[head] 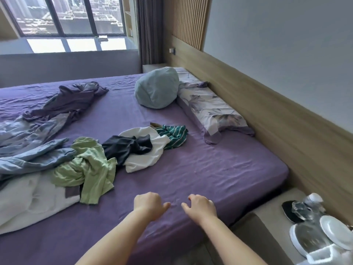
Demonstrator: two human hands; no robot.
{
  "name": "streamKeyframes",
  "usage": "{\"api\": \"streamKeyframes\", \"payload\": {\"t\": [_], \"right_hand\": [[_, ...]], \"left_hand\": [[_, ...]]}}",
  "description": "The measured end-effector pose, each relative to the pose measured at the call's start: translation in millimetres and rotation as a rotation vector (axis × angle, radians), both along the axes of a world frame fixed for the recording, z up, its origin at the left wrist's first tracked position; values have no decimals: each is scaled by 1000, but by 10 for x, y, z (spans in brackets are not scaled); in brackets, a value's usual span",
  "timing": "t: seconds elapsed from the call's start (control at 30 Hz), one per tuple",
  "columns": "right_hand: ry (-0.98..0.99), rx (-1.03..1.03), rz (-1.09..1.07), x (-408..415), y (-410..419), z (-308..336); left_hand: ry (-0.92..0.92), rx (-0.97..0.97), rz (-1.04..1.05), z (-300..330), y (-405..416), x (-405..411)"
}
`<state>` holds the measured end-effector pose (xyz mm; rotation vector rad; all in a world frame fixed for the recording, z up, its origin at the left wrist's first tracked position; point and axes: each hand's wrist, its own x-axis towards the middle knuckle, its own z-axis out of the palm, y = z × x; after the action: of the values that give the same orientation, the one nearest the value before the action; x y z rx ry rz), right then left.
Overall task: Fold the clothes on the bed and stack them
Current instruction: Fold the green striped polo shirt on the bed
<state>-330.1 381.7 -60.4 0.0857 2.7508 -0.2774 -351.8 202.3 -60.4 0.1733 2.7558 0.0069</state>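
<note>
Loose clothes lie crumpled in the middle of the purple bed [219, 169]: a light green garment [89, 169], a black one [124, 148] on top of a white one [145, 159], and a green-and-white striped one [173, 135] behind them. My left hand [148, 204] and my right hand [201, 207] hover side by side over the bare sheet near the bed's front edge, fingers loosely curled, holding nothing. Both are well short of the clothes.
A blue and purple duvet [38, 131] sprawls across the left, with a white blanket [28, 203] below it. A pale blue pillow [156, 87] and a floral pillow [212, 109] sit by the wooden headboard. A bedside table [271, 209] at right holds a plastic bottle [307, 205] and white fan [313, 238].
</note>
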Motion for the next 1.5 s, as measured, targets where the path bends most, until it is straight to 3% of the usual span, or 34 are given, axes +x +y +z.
{"api": "streamKeyframes", "payload": {"t": [0.33, 0.6, 1.5], "right_hand": [[-18, -1, 203, -993, 580, -71], [-80, -38, 224, -1635, 883, -145], [-107, -91, 100, -3269, 247, -325]], "left_hand": [[-40, 48, 263, -40, 532, -470], [-59, 99, 402, -172, 773, -668], [-24, 72, 260, -291, 242, -2876]]}}
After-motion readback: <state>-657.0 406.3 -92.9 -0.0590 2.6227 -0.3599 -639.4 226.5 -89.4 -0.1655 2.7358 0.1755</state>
